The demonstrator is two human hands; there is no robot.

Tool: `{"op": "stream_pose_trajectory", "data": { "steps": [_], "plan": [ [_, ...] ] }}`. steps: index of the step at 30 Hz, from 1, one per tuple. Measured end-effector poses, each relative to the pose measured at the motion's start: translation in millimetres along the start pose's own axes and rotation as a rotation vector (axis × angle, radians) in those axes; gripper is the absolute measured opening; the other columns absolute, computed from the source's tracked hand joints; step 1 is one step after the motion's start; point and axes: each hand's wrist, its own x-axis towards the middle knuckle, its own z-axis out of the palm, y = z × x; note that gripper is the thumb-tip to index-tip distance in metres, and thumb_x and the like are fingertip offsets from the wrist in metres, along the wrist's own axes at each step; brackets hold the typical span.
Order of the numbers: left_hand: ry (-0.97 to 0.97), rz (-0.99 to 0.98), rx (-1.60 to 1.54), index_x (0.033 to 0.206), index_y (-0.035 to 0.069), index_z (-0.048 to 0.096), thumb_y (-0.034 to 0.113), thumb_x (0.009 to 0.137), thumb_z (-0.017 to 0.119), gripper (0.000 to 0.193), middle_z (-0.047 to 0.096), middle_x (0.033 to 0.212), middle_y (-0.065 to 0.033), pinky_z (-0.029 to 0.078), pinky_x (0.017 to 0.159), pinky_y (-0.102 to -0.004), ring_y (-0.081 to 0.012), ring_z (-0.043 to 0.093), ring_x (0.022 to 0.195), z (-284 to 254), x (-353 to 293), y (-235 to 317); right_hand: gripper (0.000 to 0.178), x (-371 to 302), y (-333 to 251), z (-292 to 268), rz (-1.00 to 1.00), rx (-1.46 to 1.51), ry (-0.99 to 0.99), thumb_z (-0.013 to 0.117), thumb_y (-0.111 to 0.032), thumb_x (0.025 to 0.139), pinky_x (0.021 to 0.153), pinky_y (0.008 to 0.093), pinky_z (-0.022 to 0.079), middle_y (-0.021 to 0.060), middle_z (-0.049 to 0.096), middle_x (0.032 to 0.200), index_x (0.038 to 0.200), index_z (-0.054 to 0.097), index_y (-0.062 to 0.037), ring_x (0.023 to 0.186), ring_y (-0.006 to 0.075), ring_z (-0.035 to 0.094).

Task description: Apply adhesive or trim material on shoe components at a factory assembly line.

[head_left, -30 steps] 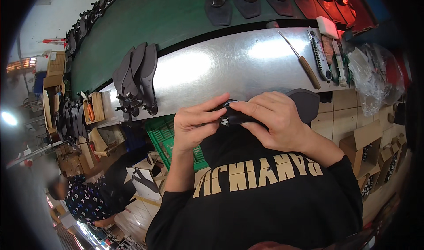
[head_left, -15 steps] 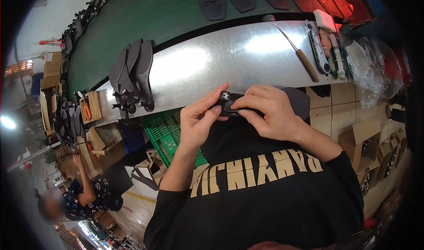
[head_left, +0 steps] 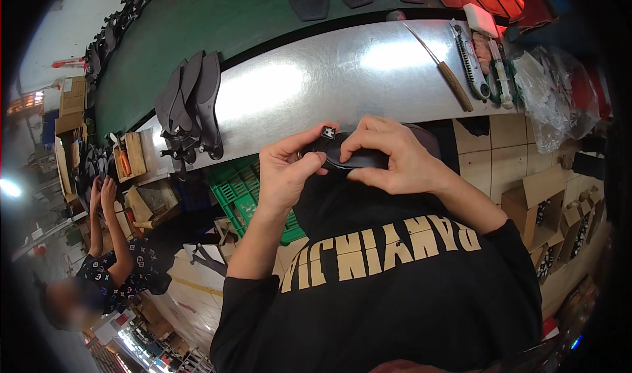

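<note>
A black sandal [head_left: 363, 159] lies across my lap, just off the near edge of the metal table. Closed around its strap end is my left hand [head_left: 288, 173], with the thumb pressing beside a small shiny ornament [head_left: 328, 133] on the strap. My right hand [head_left: 398, 154] grips the middle of the sandal, its bent index finger on the top face and its thumb along the near edge. Part of the sole is hidden behind the right hand. At the left end of the table, several dark sandals [head_left: 208, 100] lie in a stack.
On the metal table [head_left: 276, 103] to the right are a wooden-handled awl [head_left: 454, 86], a box cutter [head_left: 475, 70] and a white block [head_left: 481, 20]. Sandals line the green conveyor belt [head_left: 243, 17]. A green crate [head_left: 247, 202] stands below; a co-worker [head_left: 125, 261] is at left.
My right hand's fingers have shifted along the sandal, and more of its top face shows. The view has moved slightly. The co-worker now has both hands raised to the sandals at the far left.
</note>
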Motion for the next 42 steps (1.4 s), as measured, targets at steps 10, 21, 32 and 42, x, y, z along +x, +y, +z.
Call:
{"op": "stream_pose_trajectory", "data": {
  "steps": [10,21,32,42],
  "plan": [
    [0.009,-0.089,-0.071,0.118,-0.002,0.063,-0.012,0.075,0.053,0.045,0.062,0.119,-0.0215,0.058,0.062,-0.0208,-0.0189,0.068,0.093,1,3,3,0.022,-7,4,12,-0.089,-0.178,0.155,0.076,-0.011,0.066,0.072,0.0328,0.037,0.0036,0.055,0.084,0.085,0.065,-0.0112,0.079,0.0209,0.055],
    [-0.136,-0.27,-0.103,0.131,0.0,0.052,0.004,0.091,0.051,0.04,0.065,0.11,-0.0089,0.055,0.059,-0.0205,-0.0079,0.063,0.086,-5,2,12,0.032,-7,-2,4,-0.141,-0.302,0.249,0.071,-0.006,0.074,0.068,0.0341,0.039,0.0055,0.061,0.083,0.104,0.058,-0.0082,0.075,0.0232,0.06],
    [-0.089,-0.194,0.026,0.108,0.0,0.064,0.009,0.091,0.062,0.019,0.066,0.089,-0.0027,0.049,0.066,-0.0187,-0.0056,0.06,0.073,11,-3,3,0.031,-10,-7,6,-0.024,-0.246,0.235,0.072,-0.009,0.076,0.066,0.036,0.043,0.0054,0.062,0.074,0.102,0.055,-0.0068,0.07,0.0254,0.062],
    [0.013,0.022,0.198,0.088,0.003,0.064,0.008,0.083,0.071,0.009,0.059,0.073,0.0039,0.039,0.057,-0.0175,-0.0018,0.05,0.064,15,-3,1,0.015,6,4,-7,0.189,0.235,0.028,0.074,-0.015,0.077,0.068,0.0315,0.041,0.0026,0.061,0.067,0.076,0.062,-0.006,0.062,0.0207,0.057]
  ]
}}
